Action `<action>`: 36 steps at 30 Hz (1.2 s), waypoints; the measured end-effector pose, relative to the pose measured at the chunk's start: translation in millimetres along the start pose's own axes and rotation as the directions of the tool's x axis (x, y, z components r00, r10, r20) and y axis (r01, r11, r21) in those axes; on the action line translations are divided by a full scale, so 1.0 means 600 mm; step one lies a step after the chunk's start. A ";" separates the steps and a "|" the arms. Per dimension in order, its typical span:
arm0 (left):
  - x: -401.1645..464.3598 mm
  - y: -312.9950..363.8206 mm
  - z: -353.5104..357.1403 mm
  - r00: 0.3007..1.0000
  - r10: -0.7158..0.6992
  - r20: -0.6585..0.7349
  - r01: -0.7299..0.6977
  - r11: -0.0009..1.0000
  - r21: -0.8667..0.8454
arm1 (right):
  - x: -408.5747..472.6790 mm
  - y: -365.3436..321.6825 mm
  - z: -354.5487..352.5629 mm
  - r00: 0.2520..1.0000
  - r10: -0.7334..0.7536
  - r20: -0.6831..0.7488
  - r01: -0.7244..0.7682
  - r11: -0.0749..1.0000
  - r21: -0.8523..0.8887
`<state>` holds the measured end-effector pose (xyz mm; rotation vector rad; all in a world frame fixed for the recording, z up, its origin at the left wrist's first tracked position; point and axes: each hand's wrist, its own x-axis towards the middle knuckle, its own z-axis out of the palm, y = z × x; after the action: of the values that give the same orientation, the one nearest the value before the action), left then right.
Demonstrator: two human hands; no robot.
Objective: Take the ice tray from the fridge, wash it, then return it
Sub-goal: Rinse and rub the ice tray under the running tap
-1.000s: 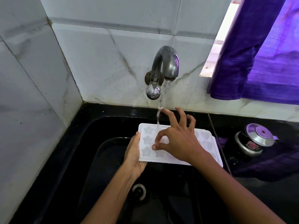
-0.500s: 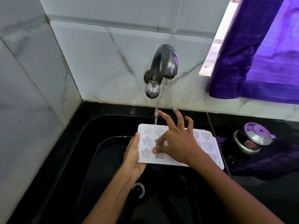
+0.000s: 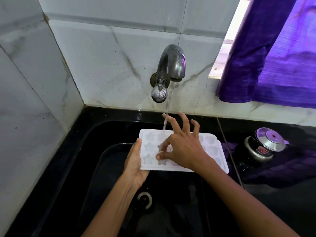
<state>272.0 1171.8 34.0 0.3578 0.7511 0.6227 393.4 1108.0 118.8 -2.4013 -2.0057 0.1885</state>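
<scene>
**Tray under tap, mid-wash**

Ice tray (image 3: 212, 151) held level over sink (image 3: 85, 159), long axis running left to right. Left hand (image 3: 135, 166) grips its left end. Right hand (image 3: 181, 147) directly above the tray, fingers spread, thumb and forefinger down in the cavities. Water stream (image 3: 166, 113) lands just beyond its fingertips.

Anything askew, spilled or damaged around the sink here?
Nothing stands out. The left hand holds the white ice tray roughly level over the black sink, water from the tap lands on it, and the right hand rubs the moulds.
</scene>
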 end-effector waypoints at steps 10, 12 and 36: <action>0.001 0.001 0.000 1.000 -0.001 -0.018 0.000 0.999 -0.042 | 0.007 0.002 -0.002 0.998 0.030 -0.058 -0.026 0.998 0.063; 0.002 0.004 0.000 1.000 -0.006 -0.007 0.006 0.999 -0.036 | 0.008 0.004 0.002 1.000 0.014 0.009 -0.015 0.997 0.079; 0.026 0.023 0.012 0.992 0.075 -0.101 -0.075 0.997 0.010 | -0.030 -0.002 0.030 0.997 -0.056 -0.050 0.059 0.996 0.061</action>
<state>280.5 1191.4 37.9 0.3637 0.8401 0.7135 387.4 1089.5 102.4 -2.2853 -2.0135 0.1877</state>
